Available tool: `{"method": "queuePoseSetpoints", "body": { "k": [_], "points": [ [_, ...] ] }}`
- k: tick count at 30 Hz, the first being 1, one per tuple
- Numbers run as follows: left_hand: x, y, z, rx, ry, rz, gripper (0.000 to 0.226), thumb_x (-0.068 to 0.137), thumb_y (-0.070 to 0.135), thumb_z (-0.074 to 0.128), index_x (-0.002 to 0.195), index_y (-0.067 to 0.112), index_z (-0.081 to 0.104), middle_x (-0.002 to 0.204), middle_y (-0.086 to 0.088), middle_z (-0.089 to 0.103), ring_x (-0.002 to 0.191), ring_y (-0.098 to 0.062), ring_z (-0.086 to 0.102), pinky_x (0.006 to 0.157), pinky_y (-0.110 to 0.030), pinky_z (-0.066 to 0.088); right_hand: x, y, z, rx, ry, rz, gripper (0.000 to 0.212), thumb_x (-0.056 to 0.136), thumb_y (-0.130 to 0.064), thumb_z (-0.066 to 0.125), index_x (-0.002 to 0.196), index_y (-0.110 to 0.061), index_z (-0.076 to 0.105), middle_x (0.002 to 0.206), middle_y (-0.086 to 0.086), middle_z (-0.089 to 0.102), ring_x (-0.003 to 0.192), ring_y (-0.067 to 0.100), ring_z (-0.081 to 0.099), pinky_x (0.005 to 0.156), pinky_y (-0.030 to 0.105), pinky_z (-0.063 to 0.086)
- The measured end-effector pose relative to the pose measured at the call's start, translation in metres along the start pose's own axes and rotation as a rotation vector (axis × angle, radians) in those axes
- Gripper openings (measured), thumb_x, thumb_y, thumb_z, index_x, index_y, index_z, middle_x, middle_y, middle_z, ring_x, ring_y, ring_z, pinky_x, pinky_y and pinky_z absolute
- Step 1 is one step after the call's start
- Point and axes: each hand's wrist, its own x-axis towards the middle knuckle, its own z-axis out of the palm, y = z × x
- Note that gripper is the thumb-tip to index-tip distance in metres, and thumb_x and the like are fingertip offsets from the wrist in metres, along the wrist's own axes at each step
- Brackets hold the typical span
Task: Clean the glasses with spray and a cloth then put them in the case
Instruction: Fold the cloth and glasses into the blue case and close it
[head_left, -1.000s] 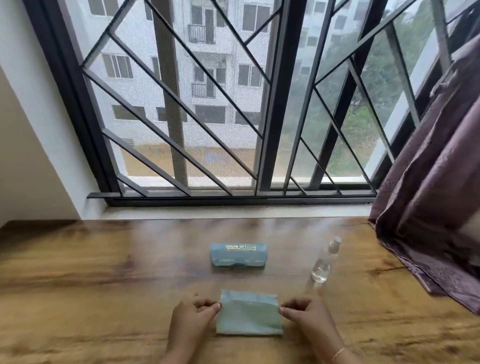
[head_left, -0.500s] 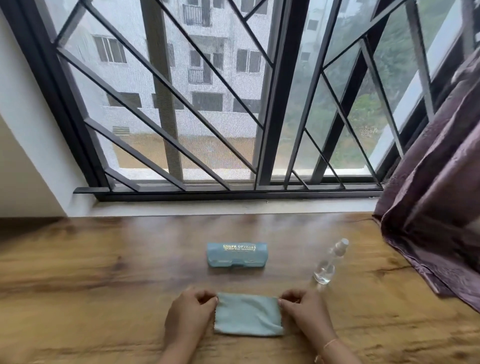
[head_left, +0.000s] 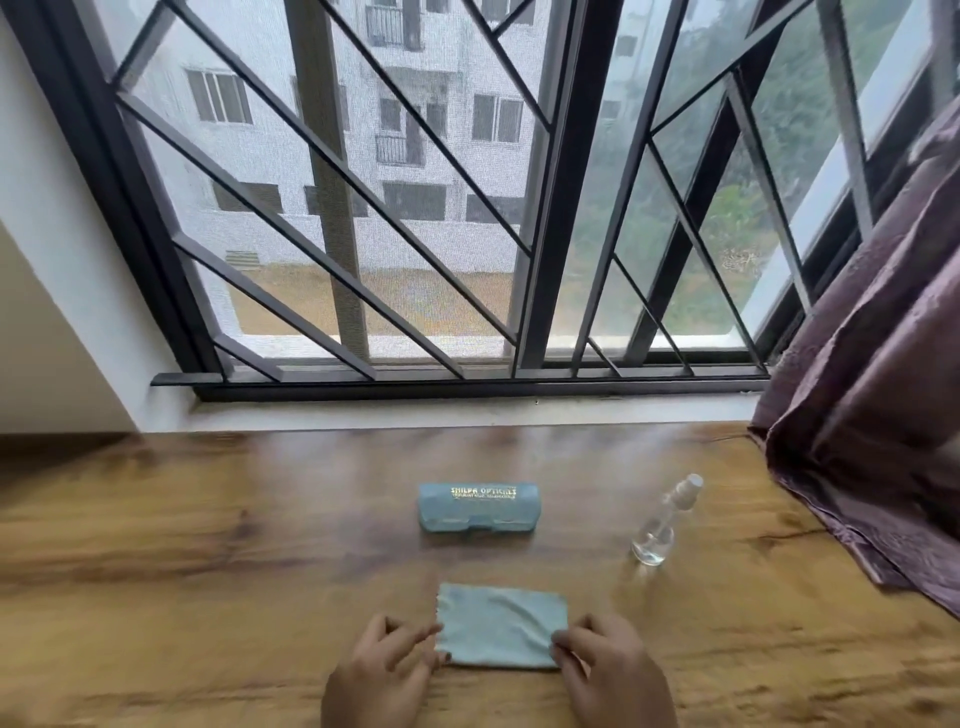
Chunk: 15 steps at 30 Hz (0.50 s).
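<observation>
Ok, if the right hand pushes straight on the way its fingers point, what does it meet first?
The cloth: the right hand points inward at its near right corner, seemingly pinching it; beyond lies the left hand.
</observation>
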Motion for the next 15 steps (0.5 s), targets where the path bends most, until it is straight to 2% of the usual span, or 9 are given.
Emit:
{"method": "queuePoseSetpoints", "body": {
  "k": [2,6,8,11,15],
  "points": [
    [-0.007,-0.005,-0.002,0.061,-0.062,0.064,0.050,0.046,0.034,0.084,0.067,0.068,0.054,0.087,0.038,0.049,0.064,0.016,0.047,0.057,0.002,0.034,-0.010,0.000,-0.001,-0.108,-0.023,-0.053,0.015,0.046,-0.036,0.071,0.057,-0.028,0.063,0.056,-0.011,0.052,0.060,0.010,0.043,0.038,0.018,0.036],
    [-0.008,-0.009,-0.005,0.108,-0.082,0.119,0.050,0.040,0.036,0.081,0.081,0.052,0.056,0.086,0.046,0.042,0.064,0.010,0.046,0.050,-0.002,0.035,-0.018,0.001,-0.001,-0.207,-0.067,-0.037,0.021,0.047,-0.048,0.061,0.051,-0.028,0.059,0.052,-0.009,0.046,0.056,0.009,0.040,0.033,0.013,0.031],
    [-0.008,-0.010,-0.007,0.064,-0.079,0.131,0.048,0.044,0.040,0.073,0.087,0.052,0.054,0.088,0.046,0.042,0.065,0.009,0.047,0.051,-0.002,0.035,-0.012,-0.003,0.000,-0.175,-0.061,-0.026,0.021,0.046,-0.047,0.065,0.050,-0.027,0.060,0.053,-0.011,0.048,0.053,0.008,0.047,0.031,0.013,0.032],
    [-0.007,-0.018,-0.008,0.046,-0.052,0.245,0.038,0.057,0.042,0.057,0.094,0.051,0.055,0.092,0.037,0.045,0.062,0.006,0.047,0.054,-0.002,0.037,0.011,-0.023,0.000,-0.173,-0.069,-0.068,0.016,0.047,-0.044,0.067,0.053,-0.030,0.062,0.056,-0.015,0.051,0.049,0.009,0.054,0.037,0.013,0.035],
    [-0.004,-0.021,-0.005,0.195,-0.035,0.413,0.029,0.063,0.044,0.053,0.090,0.039,0.058,0.082,0.015,0.042,0.061,-0.004,0.040,0.045,-0.009,0.034,0.055,-0.060,0.012,-0.129,-0.128,-0.141,0.007,0.061,-0.034,0.068,0.062,-0.028,0.069,0.059,-0.010,0.056,0.058,0.013,0.057,0.042,0.019,0.034]
  ]
}}
